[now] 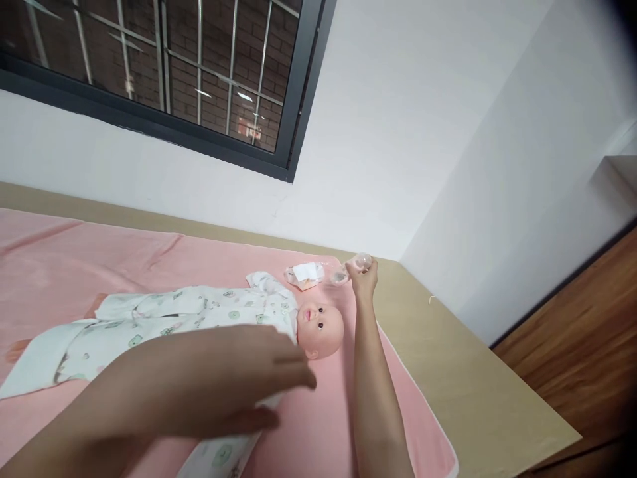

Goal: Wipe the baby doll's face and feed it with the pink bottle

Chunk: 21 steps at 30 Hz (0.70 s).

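Note:
A baby doll (321,328) in a white patterned outfit (199,305) lies on its back on the pink mat (303,438), its head toward the right. Beyond the doll's head, my right hand (364,279) is closed around a clear, rounded plastic item (363,260), whose exact kind I cannot make out. Another clear, rounded piece (340,275) lies just left of that hand; whether the two are joined is unclear. My left hand (269,372), smeared by motion, hovers over the doll's body with thumb and fingers apart and nothing visible in it.
Left of the clear pieces lies a see-through packet with a white label (306,272). The mat rests on a pale wooden table (428,345) against a white wall. Above is a barred window (149,66); a brown wooden panel (587,345) stands at right.

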{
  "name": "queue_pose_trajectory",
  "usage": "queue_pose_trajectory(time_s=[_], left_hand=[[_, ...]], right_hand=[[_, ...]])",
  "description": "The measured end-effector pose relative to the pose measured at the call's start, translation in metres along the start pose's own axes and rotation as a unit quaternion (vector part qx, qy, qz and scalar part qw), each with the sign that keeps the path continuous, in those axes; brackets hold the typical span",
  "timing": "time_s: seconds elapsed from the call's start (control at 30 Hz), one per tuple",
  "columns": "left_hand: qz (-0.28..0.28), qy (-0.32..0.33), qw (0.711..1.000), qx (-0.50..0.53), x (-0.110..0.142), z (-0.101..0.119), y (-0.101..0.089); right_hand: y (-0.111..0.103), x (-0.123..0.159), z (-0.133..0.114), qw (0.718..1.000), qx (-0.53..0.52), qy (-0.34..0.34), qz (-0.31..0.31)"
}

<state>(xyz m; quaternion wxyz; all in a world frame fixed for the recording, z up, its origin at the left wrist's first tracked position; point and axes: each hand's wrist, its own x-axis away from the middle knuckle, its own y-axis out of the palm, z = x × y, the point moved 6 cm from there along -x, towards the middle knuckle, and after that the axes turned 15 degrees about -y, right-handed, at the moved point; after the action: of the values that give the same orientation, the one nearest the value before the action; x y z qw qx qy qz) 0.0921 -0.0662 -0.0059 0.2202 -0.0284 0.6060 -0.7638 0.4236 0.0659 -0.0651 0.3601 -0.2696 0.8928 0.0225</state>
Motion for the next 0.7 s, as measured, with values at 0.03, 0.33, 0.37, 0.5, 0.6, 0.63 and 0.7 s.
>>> queue_pose_trajectory(time_s=[0.03,0.33,0.37,0.5,0.6,0.63,0.7], left_hand=[[-0.027,0.008,1.000,0.002,-0.011,-0.002,-0.006],[0.264,-0.148,0.953,-0.003,-0.062,-0.076,-0.035],[0.266,-0.155,0.951,0.006,-0.063,-0.081,-0.034],[0.256,-0.185,0.948,0.042,-0.063,-0.088,-0.034],[0.244,-0.206,0.946,0.051,-0.063,-0.089,-0.036],[0.237,-0.219,0.945,0.050,-0.063,-0.091,-0.035],[0.230,-0.240,0.942,0.044,-0.063,-0.095,-0.034]], right_hand=[[0.000,-0.001,-0.010,0.999,-0.043,-0.014,0.011],[0.028,0.048,-0.133,0.932,-0.337,-0.090,-0.097],[0.033,0.057,-0.143,0.926,-0.348,-0.088,-0.117],[0.046,0.086,-0.165,0.915,-0.360,-0.086,-0.159],[0.053,0.097,-0.168,0.911,-0.363,-0.086,-0.176],[0.055,0.099,-0.168,0.909,-0.366,-0.084,-0.182],[0.059,0.102,-0.168,0.904,-0.375,-0.075,-0.189]])
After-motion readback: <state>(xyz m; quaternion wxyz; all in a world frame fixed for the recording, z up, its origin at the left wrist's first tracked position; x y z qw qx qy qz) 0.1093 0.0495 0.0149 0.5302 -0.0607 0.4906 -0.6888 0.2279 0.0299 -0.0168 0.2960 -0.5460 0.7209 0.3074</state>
